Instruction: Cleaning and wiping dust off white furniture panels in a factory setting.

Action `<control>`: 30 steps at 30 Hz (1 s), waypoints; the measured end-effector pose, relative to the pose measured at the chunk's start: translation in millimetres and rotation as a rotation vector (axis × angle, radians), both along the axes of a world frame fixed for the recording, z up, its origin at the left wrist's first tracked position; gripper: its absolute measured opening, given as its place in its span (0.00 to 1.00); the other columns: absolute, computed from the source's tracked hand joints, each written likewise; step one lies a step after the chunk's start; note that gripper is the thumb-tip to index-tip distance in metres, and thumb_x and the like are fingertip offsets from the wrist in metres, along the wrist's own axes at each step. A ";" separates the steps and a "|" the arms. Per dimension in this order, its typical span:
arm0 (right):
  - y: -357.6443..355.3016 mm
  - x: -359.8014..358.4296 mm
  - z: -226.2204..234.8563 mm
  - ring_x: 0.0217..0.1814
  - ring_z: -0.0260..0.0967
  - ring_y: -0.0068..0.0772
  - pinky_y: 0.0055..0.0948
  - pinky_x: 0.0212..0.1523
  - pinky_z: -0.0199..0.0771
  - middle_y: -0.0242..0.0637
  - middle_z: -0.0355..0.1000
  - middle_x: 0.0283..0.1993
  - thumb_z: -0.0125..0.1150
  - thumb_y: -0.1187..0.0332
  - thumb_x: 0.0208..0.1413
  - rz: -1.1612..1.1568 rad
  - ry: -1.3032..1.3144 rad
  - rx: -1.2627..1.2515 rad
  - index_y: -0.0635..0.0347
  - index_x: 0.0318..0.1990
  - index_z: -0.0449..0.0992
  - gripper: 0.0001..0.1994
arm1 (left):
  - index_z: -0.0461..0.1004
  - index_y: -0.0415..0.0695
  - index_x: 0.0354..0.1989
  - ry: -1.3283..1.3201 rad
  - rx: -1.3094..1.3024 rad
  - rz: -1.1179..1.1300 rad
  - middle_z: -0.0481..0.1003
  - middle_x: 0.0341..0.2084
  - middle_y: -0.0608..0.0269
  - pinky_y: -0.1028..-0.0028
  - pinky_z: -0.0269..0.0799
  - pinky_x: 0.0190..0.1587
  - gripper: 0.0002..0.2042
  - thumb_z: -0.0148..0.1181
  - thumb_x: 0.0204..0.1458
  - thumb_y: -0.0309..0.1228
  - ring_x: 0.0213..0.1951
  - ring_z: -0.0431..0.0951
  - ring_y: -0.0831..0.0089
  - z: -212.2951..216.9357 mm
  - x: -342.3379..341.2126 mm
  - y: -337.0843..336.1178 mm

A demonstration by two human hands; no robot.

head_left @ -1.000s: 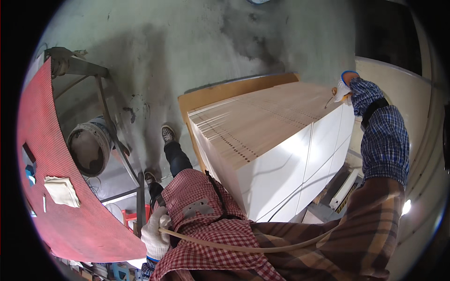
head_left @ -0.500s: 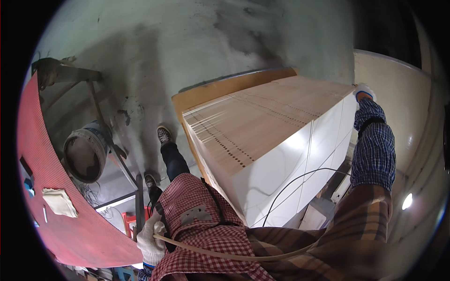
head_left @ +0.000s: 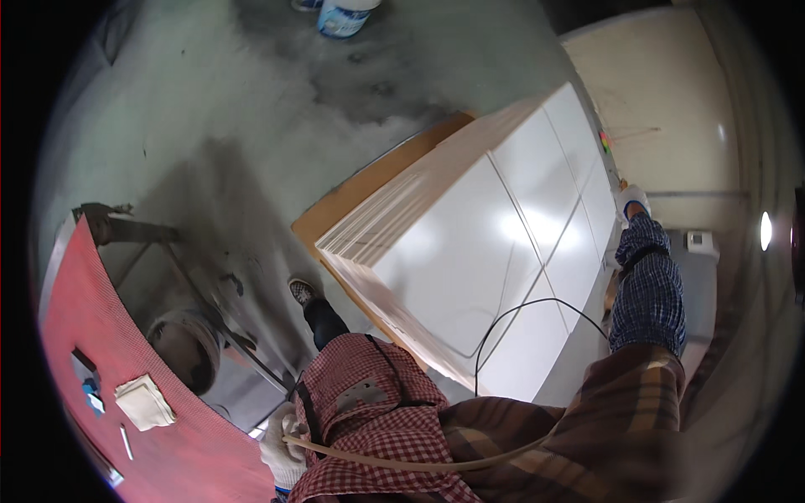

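My left hand, in a white knit glove, is down at my hip beside the red-and-white checked apron. Its fingers are curled at the end of a tan flexible strip, which bows across my waist. My right arm, in a blue patterned sleeve, reaches out along the stack of white panels. Beyond its right edge is my gloved right hand, small and blurred, so its fingers cannot be made out. The panels have glossy white faces and pale edges, and lean at a slant against a brown board.
A thin black cable arcs before the panels. At left stands a red-topped table with a folded cloth, and a dirty bucket beside its metal legs. Another bucket is on the floor far ahead. A cream panel stands at right.
My view has turned, and more of the panels' white faces shows. My right hand has gone from the stack's upper corner down along its right side. My left hand stays at my hip with the strip.
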State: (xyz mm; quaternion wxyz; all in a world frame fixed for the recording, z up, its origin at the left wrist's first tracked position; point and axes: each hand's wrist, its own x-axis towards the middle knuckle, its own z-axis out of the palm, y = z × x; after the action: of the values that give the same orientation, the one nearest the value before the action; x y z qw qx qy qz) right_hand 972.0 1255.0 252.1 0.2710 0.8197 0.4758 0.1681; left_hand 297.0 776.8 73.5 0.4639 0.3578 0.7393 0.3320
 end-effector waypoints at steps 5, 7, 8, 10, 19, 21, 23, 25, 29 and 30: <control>-197.6 1.2 3.2 0.30 0.79 0.36 0.35 0.25 0.79 0.43 0.79 0.33 0.64 0.48 0.60 -0.315 0.460 0.321 0.63 0.46 0.81 0.24 | 0.77 0.42 0.52 0.047 -0.059 -0.073 0.78 0.20 0.62 0.76 0.67 0.25 0.23 0.50 0.66 0.49 0.22 0.74 0.79 20.2 6.7 -56.6; -295.2 -2.4 8.1 0.22 0.76 0.31 0.34 0.20 0.74 0.40 0.77 0.26 0.60 0.44 0.62 -0.545 1.048 0.156 0.62 0.41 0.79 0.25 | 0.77 0.41 0.51 -0.032 0.014 -0.107 0.77 0.20 0.62 0.76 0.68 0.26 0.22 0.51 0.65 0.49 0.23 0.74 0.78 20.0 9.6 -82.4; -338.7 -14.2 9.6 0.22 0.76 0.31 0.34 0.20 0.74 0.40 0.77 0.26 0.60 0.44 0.62 -0.561 1.066 0.190 0.62 0.41 0.79 0.25 | 0.77 0.39 0.51 -0.009 0.069 -0.184 0.76 0.19 0.62 0.76 0.68 0.26 0.23 0.52 0.65 0.48 0.23 0.73 0.78 29.5 16.2 -88.0; -433.8 -43.8 10.7 0.16 0.64 0.18 0.26 0.12 0.63 0.30 0.70 0.21 0.60 0.44 0.63 -0.513 1.293 0.045 0.57 0.37 0.77 0.22 | 0.78 0.39 0.51 -0.037 0.088 -0.195 0.77 0.20 0.61 0.75 0.70 0.27 0.22 0.52 0.66 0.47 0.24 0.75 0.77 26.3 26.6 -119.4; -748.0 41.5 31.3 0.10 0.58 0.23 0.29 0.11 0.59 0.31 0.67 0.18 0.61 0.49 0.64 -0.768 1.165 0.302 0.57 0.28 0.74 0.21 | 0.79 0.41 0.52 -0.104 0.200 -0.442 0.81 0.25 0.61 0.76 0.75 0.34 0.13 0.57 0.63 0.34 0.28 0.79 0.77 47.5 79.9 -203.8; -756.9 55.0 46.6 0.10 0.55 0.22 0.28 0.11 0.56 0.31 0.65 0.17 0.60 0.52 0.65 -0.787 1.178 0.721 0.56 0.24 0.70 0.21 | 0.79 0.41 0.51 -0.118 0.183 -0.482 0.81 0.26 0.61 0.76 0.75 0.34 0.14 0.57 0.63 0.35 0.28 0.79 0.77 57.7 97.9 -211.2; -767.4 86.2 47.8 0.10 0.55 0.21 0.27 0.10 0.55 0.30 0.66 0.18 0.60 0.51 0.65 -0.692 1.187 0.811 0.55 0.24 0.69 0.21 | 0.80 0.41 0.51 -0.133 0.169 -0.523 0.81 0.27 0.62 0.76 0.74 0.35 0.15 0.57 0.63 0.36 0.27 0.78 0.77 68.3 120.5 -215.6; -767.7 113.1 44.1 0.10 0.55 0.19 0.27 0.10 0.55 0.30 0.66 0.18 0.60 0.51 0.65 -0.590 1.201 0.885 0.55 0.24 0.68 0.22 | 0.77 0.39 0.53 -0.100 0.229 -0.571 0.81 0.25 0.61 0.76 0.73 0.32 0.15 0.55 0.65 0.36 0.26 0.77 0.78 64.2 131.2 -224.2; -756.5 158.6 37.2 0.11 0.57 0.19 0.25 0.11 0.56 0.29 0.66 0.19 0.59 0.50 0.65 -0.472 1.313 1.058 0.55 0.26 0.70 0.21 | 0.75 0.38 0.56 -0.022 0.304 -0.615 0.80 0.24 0.60 0.76 0.71 0.28 0.17 0.52 0.67 0.37 0.23 0.75 0.78 63.4 172.2 -248.5; -757.8 169.1 31.0 0.12 0.59 0.20 0.25 0.11 0.57 0.29 0.67 0.20 0.59 0.49 0.65 -0.426 1.356 1.067 0.56 0.28 0.72 0.21 | 0.75 0.38 0.56 -0.004 0.304 -0.618 0.80 0.24 0.60 0.76 0.71 0.28 0.17 0.52 0.67 0.37 0.23 0.75 0.78 65.9 185.7 -254.6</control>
State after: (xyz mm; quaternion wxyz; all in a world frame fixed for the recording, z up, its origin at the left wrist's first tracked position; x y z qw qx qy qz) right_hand 1141.2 497.2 283.1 -0.4618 0.8311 0.2295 -0.2082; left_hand 482.7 522.2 139.5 0.4855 0.6291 0.5371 0.2829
